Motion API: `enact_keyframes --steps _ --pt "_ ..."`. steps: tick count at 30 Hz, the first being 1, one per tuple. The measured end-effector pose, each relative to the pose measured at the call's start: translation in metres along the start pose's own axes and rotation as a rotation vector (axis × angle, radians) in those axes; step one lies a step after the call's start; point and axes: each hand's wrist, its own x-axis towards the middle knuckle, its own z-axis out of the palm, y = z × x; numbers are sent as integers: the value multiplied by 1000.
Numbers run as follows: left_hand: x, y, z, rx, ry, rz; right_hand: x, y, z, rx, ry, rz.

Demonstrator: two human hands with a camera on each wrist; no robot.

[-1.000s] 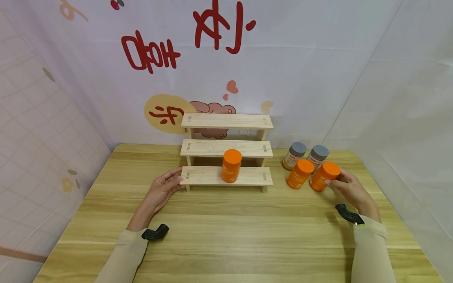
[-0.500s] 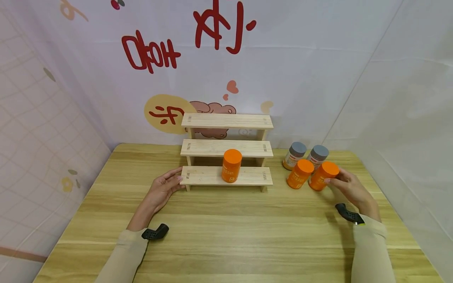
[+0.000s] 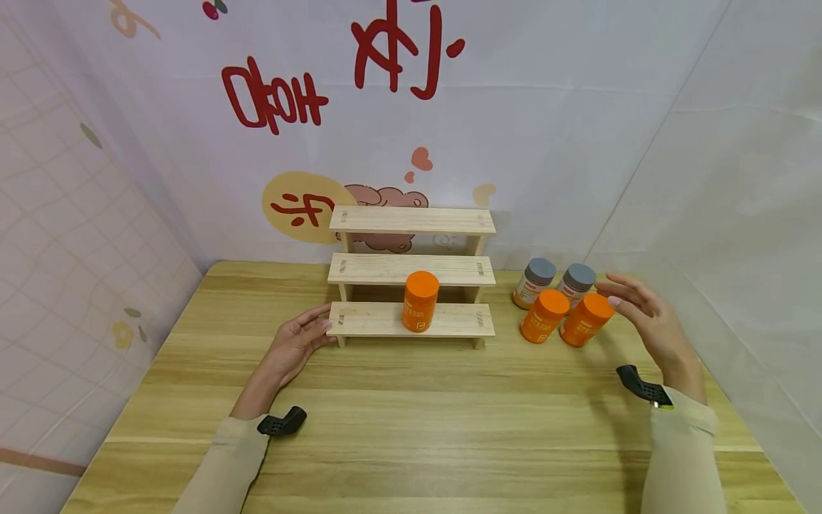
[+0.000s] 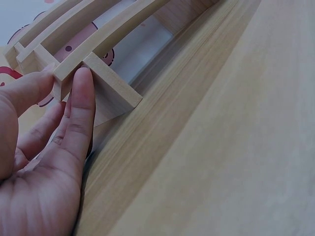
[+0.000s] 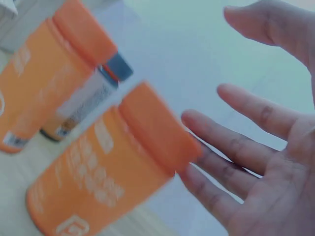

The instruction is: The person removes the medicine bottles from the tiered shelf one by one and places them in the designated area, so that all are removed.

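In the head view my left hand [image 3: 298,346] pinches the left end of the lowest step of a three-tier wooden display shelf [image 3: 366,319]. The left wrist view has thumb and fingers [image 4: 81,98] on either side of the board's corner [image 4: 66,73]. An orange bottle [image 3: 420,303] stands on that lowest step. My right hand [image 3: 651,325] has its fingers spread, with nothing held, just right of another orange bottle [image 3: 586,321]. In the right wrist view some fingertips overlap the lid of that bottle [image 5: 98,172].
Left of the right-hand bottle stands another orange bottle [image 3: 544,316]. Behind them are two grey-lidded bottles, one on the left [image 3: 535,284] and one on the right [image 3: 578,278], partly hidden. A printed white cloth [image 3: 546,143] hangs behind the wooden table [image 3: 437,428].
My right hand has let go of the right orange bottle, opened its fingers and moved slightly up and right. That bottle shifted slightly left earlier. The left hand has not moved.
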Motion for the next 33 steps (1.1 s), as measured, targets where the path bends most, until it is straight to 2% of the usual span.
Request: enact_keyframes --steps 6,13,19,33 --pt "0 -1 -1 -3 0 0 4 -22 12 112 58 -50" --pt "0 -1 -1 8 -1 -3 8 -42 29 163 89 -167" --pt "0 0 0 5 -3 -4 14 -55 45 155 56 -210" --pt "-2 3 1 11 -25 3 25 -70 87 152 -42 -244"
